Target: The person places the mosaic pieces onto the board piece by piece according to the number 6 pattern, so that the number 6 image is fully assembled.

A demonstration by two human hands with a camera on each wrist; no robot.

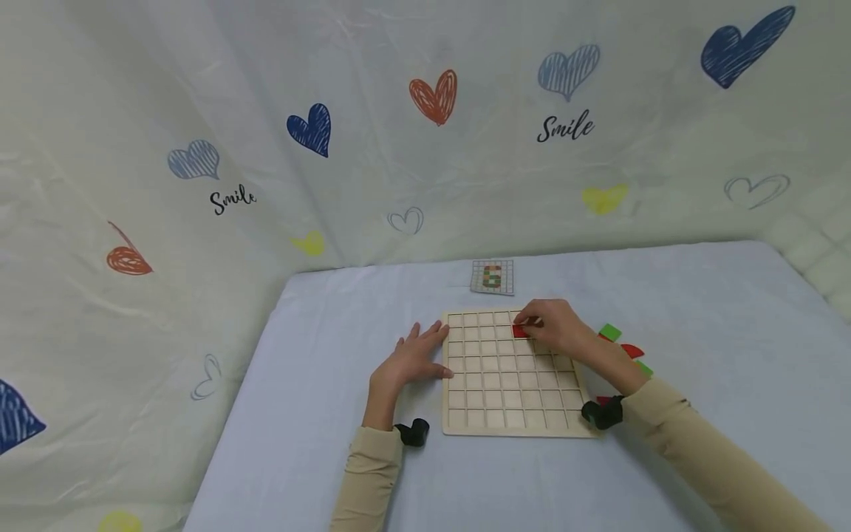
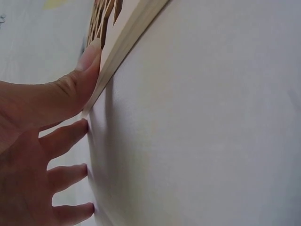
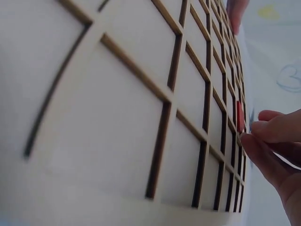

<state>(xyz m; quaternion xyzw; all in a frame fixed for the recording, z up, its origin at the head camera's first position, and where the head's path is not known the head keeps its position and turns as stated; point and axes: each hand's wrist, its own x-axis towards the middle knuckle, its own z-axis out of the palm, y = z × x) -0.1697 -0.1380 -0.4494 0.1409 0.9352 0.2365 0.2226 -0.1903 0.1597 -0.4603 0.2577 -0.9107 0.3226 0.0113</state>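
Observation:
A light wooden grid board [image 1: 492,383] lies on the white cloth, its square cells divided by thin raised strips. At its left edge rests my left hand [image 1: 412,360], fingers spread; in the left wrist view the thumb [image 2: 87,61] lies on the board's rim. Near the far right of the grid, my right hand [image 1: 557,327] pinches a small red tile [image 1: 518,332] between thumb and fingertips. The right wrist view shows that red tile [image 3: 240,116] at a cell, with the fingertips against its near end; whether it sits flat cannot be told.
Behind the board lies a gridded card [image 1: 492,277] with a coloured pattern. Right of the board, partly under my right forearm, are a green tile [image 1: 609,332], a curved-edged red piece [image 1: 632,351], another green piece [image 1: 643,368] and a red one [image 1: 603,400]. A heart-printed curtain [image 1: 372,192] hangs behind.

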